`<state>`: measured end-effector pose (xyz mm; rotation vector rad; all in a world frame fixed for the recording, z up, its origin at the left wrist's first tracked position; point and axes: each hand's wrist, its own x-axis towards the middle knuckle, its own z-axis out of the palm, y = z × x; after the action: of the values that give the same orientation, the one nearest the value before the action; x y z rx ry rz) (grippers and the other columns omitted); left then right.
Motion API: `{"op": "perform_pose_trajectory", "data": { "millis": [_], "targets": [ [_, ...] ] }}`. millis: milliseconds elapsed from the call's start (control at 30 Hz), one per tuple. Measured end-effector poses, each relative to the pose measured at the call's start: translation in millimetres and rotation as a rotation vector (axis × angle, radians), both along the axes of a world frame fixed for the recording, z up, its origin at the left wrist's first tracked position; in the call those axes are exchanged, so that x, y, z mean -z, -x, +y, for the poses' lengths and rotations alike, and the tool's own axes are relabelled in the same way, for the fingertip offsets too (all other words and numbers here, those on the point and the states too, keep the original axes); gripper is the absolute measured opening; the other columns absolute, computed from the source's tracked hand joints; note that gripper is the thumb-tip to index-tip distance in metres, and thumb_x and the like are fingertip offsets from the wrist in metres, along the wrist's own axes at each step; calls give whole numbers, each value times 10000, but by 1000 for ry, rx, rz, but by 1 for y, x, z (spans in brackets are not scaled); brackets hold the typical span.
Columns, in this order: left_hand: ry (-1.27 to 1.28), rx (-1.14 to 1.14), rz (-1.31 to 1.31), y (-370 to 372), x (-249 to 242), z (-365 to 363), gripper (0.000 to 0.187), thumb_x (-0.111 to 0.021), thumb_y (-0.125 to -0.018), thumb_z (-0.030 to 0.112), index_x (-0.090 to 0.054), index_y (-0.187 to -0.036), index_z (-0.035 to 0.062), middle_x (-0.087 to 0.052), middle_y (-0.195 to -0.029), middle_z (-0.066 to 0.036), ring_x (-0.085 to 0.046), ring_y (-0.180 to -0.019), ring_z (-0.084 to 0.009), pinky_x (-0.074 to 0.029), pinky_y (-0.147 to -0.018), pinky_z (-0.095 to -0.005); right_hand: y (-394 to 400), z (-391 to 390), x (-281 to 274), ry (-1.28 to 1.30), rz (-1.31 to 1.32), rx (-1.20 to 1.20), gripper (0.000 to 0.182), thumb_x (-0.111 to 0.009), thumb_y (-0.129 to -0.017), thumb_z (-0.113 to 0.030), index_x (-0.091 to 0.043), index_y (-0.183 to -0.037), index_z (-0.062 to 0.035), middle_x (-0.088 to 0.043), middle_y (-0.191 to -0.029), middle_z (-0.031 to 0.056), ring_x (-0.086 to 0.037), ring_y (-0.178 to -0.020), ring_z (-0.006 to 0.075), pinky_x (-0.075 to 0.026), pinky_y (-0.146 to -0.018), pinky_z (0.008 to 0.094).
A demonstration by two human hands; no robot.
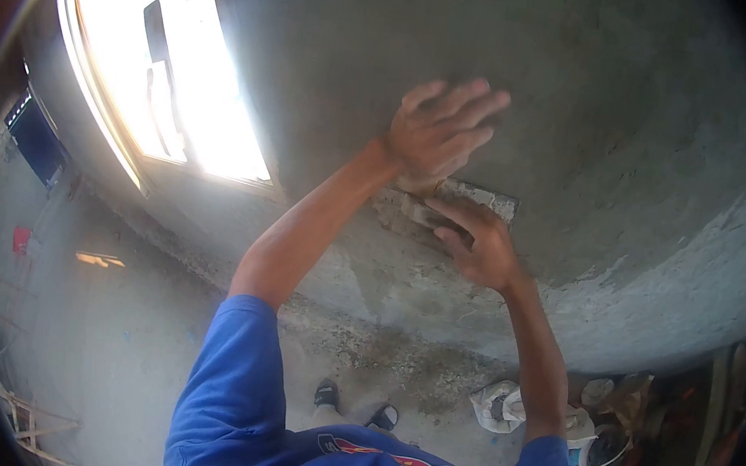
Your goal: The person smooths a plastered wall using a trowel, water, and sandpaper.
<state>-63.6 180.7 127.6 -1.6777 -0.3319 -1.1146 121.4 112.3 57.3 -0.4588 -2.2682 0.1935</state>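
My left hand (pixel 439 132) lies flat with fingers spread against the grey plastered wall (pixel 631 122), just above a small rectangular recess (pixel 474 197) in the plaster. My right hand (pixel 474 242) reaches into that recess from below, fingers curled around a small pale grey block or lump (pixel 415 208) at its left end. Whether the block is loose or set in the wall I cannot tell. Both arms come up from the blue shirt at the bottom.
A bright window opening (pixel 166 64) sits to the left of the recess. Below are my feet (pixel 356 405) on the dusty concrete floor, with pale sacks (pixel 504 404), a bucket (pixel 603 448) and clutter at the right, and wooden frames (pixel 12 406) at far left.
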Motion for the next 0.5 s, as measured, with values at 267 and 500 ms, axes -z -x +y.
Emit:
{"op": "perform_pose_trajectory", "data": {
  "millis": [267, 500],
  "targets": [
    [-41, -89, 380, 18, 6, 2, 114, -522, -934, 257, -463, -900, 166, -582, -1305, -13, -520, -1228, -132, -197, -1145, -382, 5, -3, -14, -111, 33, 118, 327, -616, -884, -162, -608, -1208, -124, -651, -950, 139, -634, -747, 297, -500, -708, 394],
    [134, -184, 628, 73, 12, -13, 271, -537, -898, 280, -576, -1123, 134, -517, -1370, 20, -454, -1285, -129, -241, -1134, -360, 5, 3, -2, -193, 11, 196, 351, -639, -870, -205, -606, -1213, -141, -601, -868, 76, -564, -626, 217, -484, -658, 368]
  ]
}}
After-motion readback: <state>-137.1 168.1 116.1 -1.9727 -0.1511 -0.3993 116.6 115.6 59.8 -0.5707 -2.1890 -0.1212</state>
